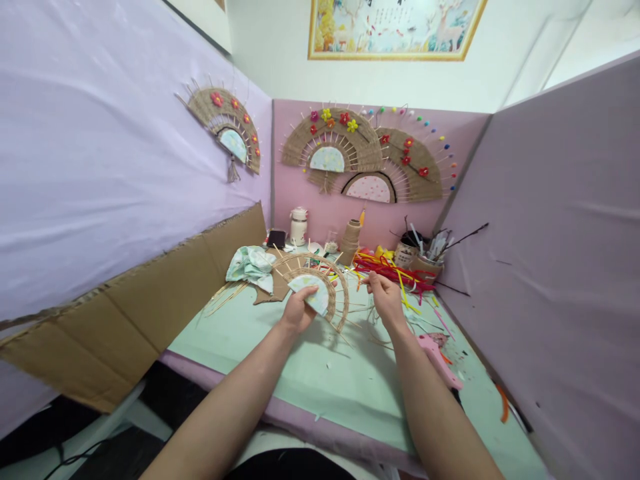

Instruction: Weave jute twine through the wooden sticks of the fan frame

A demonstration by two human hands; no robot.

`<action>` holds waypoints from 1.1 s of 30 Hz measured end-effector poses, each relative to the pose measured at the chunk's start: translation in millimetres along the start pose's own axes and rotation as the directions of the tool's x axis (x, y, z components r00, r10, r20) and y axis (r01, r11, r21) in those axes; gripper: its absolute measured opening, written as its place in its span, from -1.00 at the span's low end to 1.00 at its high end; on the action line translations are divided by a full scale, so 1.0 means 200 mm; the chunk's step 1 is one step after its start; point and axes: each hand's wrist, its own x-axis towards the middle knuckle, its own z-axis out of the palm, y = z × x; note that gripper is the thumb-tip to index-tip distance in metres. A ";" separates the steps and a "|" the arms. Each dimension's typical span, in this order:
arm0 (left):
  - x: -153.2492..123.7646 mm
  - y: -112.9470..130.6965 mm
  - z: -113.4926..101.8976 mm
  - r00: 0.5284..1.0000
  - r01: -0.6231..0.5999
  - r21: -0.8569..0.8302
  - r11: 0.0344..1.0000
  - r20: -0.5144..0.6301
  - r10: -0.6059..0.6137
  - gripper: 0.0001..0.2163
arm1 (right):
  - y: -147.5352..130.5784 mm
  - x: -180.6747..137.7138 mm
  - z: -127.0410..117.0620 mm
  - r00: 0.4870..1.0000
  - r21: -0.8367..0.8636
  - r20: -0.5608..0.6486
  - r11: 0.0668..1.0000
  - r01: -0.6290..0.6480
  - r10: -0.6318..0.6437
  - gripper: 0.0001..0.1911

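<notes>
My left hand [300,310] grips a half-round woven fan [341,297] by its pale patterned fabric centre [311,293], with the thumb on the front. Bands of brown twine run around the centre, and thin sticks radiate outward past the outer band. To the right of the fan, my right hand [385,299] is closed in a pinch at about the same height. It appears to hold thin brown twine, hard to make out at the fingertips. Loose strands [374,313] show just below that hand.
A twine cone [351,240], white bottle [299,227] and red pipe cleaners [395,270] lie at the back. Patterned cloth [250,267] is left, a pink glue gun [440,360] right. Cardboard [150,307] borders the left; finished fans [330,137] hang behind.
</notes>
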 end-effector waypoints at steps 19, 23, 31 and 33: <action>0.02 0.02 0.00 0.980 -0.113 -0.129 0.985 -0.177 0.089 -0.74 | -0.02 -0.05 0.03 0.881 0.176 0.463 0.965 -0.193 0.092 -0.68; 0.01 0.02 0.01 0.985 -0.130 -0.126 0.984 -0.134 0.113 -0.73 | -0.04 -0.05 0.04 0.869 0.238 0.480 0.936 -0.259 0.119 -0.66; -0.05 -0.02 0.04 0.970 0.081 0.036 0.996 0.228 -0.087 -0.58 | -0.05 -0.05 0.05 0.846 0.323 0.513 0.880 -0.350 0.148 -0.67; -0.06 -0.02 0.03 0.963 0.088 0.071 0.994 0.250 -0.103 -0.58 | -0.06 -0.05 0.05 0.849 0.327 0.504 0.876 -0.355 0.155 -0.66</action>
